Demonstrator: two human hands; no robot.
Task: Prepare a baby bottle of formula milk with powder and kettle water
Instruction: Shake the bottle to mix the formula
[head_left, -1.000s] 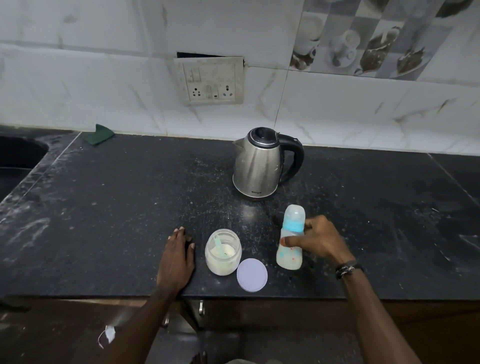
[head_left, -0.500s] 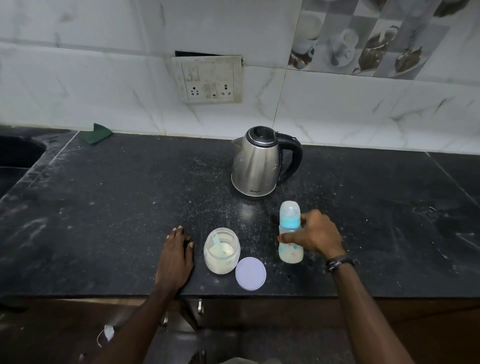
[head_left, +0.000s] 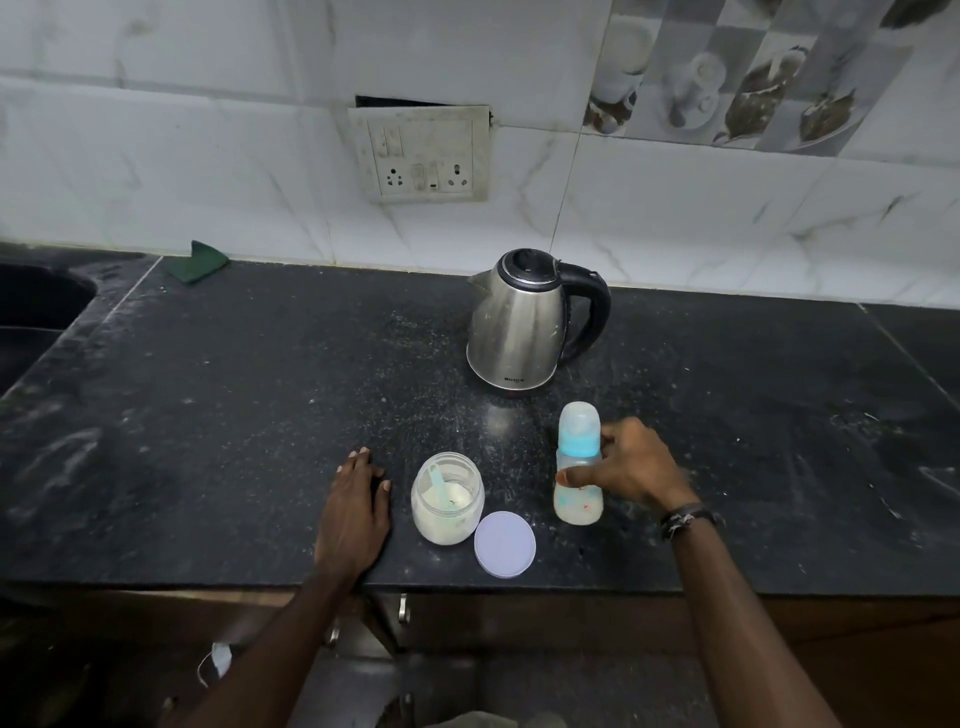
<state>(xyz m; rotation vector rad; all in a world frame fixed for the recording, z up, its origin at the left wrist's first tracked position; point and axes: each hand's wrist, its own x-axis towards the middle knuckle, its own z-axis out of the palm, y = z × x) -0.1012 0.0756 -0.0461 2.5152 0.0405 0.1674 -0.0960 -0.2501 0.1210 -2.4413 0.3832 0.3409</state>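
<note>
My right hand (head_left: 631, 467) is wrapped around the baby bottle (head_left: 578, 467), thumb across the front of the clear body just below the blue collar, fingers curled behind it. The bottle stands upright on the black countertop (head_left: 208, 415), its translucent cap on, just in front of the steel kettle (head_left: 519, 325) and a little to its right. My left hand (head_left: 356, 512) lies flat and open on the counter near the front edge, palm down, holding nothing. Just to the right of it sits the open powder jar (head_left: 448, 499), with pale powder and 1 light blue scoop (head_left: 439, 480) inside. The jar's round lilac lid (head_left: 504, 543) lies flat on the counter, touching or almost touching the jar's lower right side. A dark band (head_left: 688, 519) is on my right wrist.
</note>
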